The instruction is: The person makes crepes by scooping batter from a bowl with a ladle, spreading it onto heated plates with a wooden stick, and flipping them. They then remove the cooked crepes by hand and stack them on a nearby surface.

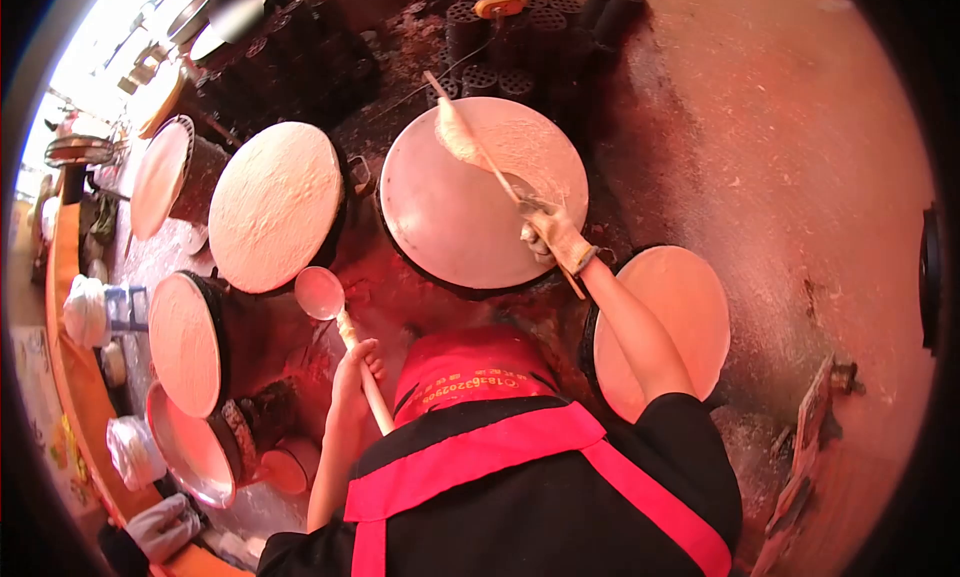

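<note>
Over the middle griddle [440,227], the right hand [550,235], in a pale glove, holds a long stick [497,176] in a closed grip. The stick slants from beyond the griddle's far rim, down to the right, to beyond its near right rim. A clump of batter [458,133] clings to the upper part of the stick. A thin, streaky layer of batter covers the upper right of the griddle, and the left and lower parts are smooth and bare. Whether the stick touches the griddle cannot be told.

The left hand [357,369], bare, has its fingers curled round the handle of a ladle [320,293], below and to the left of the middle griddle. The ladle's round bowl points away from the person, near the lower rim of the left griddle [275,207], which is coated all over with a pale, bumpy layer.

The right griddle [665,327], partly behind the right forearm, has a smoother pale coat. More round griddles [185,345] stand at the far left. Holed coal blocks [480,77] are grouped beyond the middle griddle, with an orange object [500,5] over them. A red apron [475,372] with yellow print covers the person's front.
</note>
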A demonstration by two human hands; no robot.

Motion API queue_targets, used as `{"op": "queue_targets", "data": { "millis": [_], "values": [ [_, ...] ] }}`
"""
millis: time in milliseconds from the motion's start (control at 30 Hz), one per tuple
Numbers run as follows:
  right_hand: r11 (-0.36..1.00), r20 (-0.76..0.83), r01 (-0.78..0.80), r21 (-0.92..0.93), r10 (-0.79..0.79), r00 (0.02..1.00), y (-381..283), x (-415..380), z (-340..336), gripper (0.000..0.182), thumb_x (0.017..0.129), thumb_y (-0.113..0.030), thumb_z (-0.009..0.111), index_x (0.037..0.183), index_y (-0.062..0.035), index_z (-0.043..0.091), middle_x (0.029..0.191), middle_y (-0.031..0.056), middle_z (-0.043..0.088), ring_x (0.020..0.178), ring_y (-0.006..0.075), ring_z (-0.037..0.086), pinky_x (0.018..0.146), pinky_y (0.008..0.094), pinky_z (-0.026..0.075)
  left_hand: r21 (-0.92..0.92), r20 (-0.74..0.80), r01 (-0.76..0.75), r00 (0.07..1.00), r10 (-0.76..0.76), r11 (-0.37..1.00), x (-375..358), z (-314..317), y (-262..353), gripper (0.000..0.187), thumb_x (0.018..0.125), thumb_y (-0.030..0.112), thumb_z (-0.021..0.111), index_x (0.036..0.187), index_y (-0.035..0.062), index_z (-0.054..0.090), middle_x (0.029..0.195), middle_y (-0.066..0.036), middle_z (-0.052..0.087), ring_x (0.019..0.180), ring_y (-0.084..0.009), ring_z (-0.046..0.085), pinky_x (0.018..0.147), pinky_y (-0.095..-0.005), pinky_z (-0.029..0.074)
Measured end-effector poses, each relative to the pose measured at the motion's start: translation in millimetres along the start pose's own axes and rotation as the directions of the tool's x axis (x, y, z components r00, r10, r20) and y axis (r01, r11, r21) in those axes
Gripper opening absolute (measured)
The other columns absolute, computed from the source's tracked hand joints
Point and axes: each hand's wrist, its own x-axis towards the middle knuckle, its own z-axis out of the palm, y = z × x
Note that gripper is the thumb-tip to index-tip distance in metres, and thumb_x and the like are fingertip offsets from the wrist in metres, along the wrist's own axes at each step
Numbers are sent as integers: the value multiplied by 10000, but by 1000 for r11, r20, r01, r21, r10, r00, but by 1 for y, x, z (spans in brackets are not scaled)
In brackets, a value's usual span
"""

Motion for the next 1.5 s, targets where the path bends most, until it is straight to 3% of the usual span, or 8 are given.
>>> {"op": "queue_targets", "data": {
  "millis": [233, 433, 700, 833, 1033, 1133, 1367, 1500],
  "values": [
    [948, 404, -183, -260, 279, 871, -25, -48, -38, 377, 939, -338, 587, 1306, -254, 566, 574, -51, 455, 390, 37, 310, 342, 210, 222, -52, -208, 26, 978, -36, 998, -29, 14, -28, 150, 831, 117, 671, 946, 28, 637, 891, -72, 649, 813, -185, 638, 738, -308, 562],
    [996, 97, -61, -65, 68, 993, -34, 0, -64, 442, 926, -347, 603, 1334, -189, 536, 579, -45, 449, 346, 43, 308, 319, 229, 193, -81, -268, -42, 963, 19, 996, -48, 26, -28, 203, 837, 105, 659, 994, -10, 600, 969, -101, 631, 897, -239, 640, 815, -356, 569],
    [823, 323, -113, -556, 339, 884, -77, -60, -152, 439, 909, -247, 585, 1339, -166, 544, 561, -62, 396, 396, 30, 281, 353, 218, 219, 120, -30, -112, 993, 116, 986, 16, 32, -20, 212, 842, -27, 588, 1017, -53, 470, 1075, -203, 582, 1015, -351, 617, 901, -419, 567],
    [933, 250, -60, -354, 156, 956, -82, -48, -113, 440, 911, -276, 606, 1324, -134, 555, 569, -79, 400, 405, 18, 308, 364, 197, 237, 367, -78, 38, 997, -10, 929, 67, 79, 10, 91, 885, -30, 478, 964, -60, 445, 845, -120, 556, 597, -155, 588, 483, -240, 520],
    [874, 280, -18, -486, 175, 944, -18, -92, -100, 399, 883, -146, 653, 1278, -128, 605, 693, -94, 535, 508, 4, 351, 445, 180, 279, 137, -130, -96, 985, 114, 986, 62, 104, 25, 33, 906, -16, 471, 933, -12, 452, 745, -44, 486, 491, -44, 391, 387, -165, 324],
    [859, 67, -228, -459, 290, 955, 25, -162, -137, 448, 847, -237, 711, 1273, -145, 611, 647, -67, 523, 448, 10, 336, 395, 192, 262, 241, -82, -211, 968, 237, 947, 51, 97, 15, 94, 878, -24, 476, 954, 13, 435, 744, -36, 478, 481, -46, 381, 371, -179, 319],
    [721, -89, 121, 683, -82, 993, 177, -208, 16, 689, 886, -623, 492, 1390, -161, 406, 522, -19, 403, 336, 94, 314, 313, 267, 262, 599, 397, -243, 917, -20, 763, 25, 124, 33, 168, 871, 12, 492, 986, 84, 394, 686, -11, 424, 437, -49, 351, 340, -197, 270],
    [851, -574, 414, 324, -172, 801, 199, -200, 160, 499, 950, -454, 526, 1276, -77, 504, 612, -19, 497, 392, 65, 391, 353, 229, 326, 566, 682, -447, 726, -89, 692, -40, 147, 101, 123, 921, 97, 482, 1020, 86, 410, 674, -2, 418, 419, -59, 354, 339, -205, 277]
  ]
}}
